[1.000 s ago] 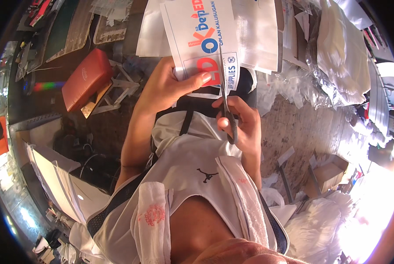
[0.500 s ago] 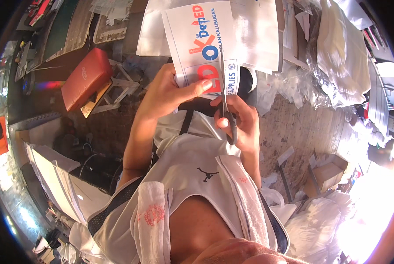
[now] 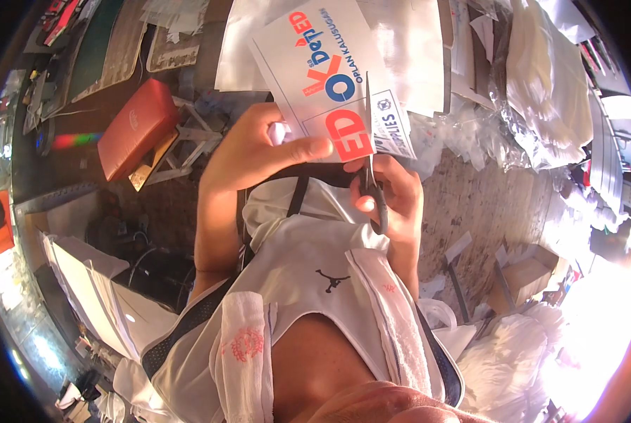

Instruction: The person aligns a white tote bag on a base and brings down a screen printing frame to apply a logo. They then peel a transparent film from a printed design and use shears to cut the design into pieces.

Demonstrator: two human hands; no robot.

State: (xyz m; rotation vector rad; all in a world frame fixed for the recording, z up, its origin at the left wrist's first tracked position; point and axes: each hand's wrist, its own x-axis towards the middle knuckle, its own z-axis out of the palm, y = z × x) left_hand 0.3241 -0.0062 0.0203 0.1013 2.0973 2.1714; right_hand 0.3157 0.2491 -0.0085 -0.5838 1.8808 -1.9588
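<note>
A white printed sheet with large red and blue lettering is gripped along its left side by my left hand, thumb on top. Black-handled scissors sit in my right hand, fingers around the handles. Their blades point away from me and lie against the sheet's right part. To the right of the blade, a corner piece with blue print angles away from the rest of the sheet. Whether it is fully parted from the sheet I cannot tell. My fingers behind the sheet are hidden.
Large white sheets lie beyond my hands. A red box rests on a small stand at the left. Clear plastic and stacked white material fill the far right. A cardboard box and white bags are at the lower right.
The sheet has tilted, its far end swinging left. The corner piece right of the blade now stands at a wider angle. My right hand and the scissors have shifted slightly right and nearer.
</note>
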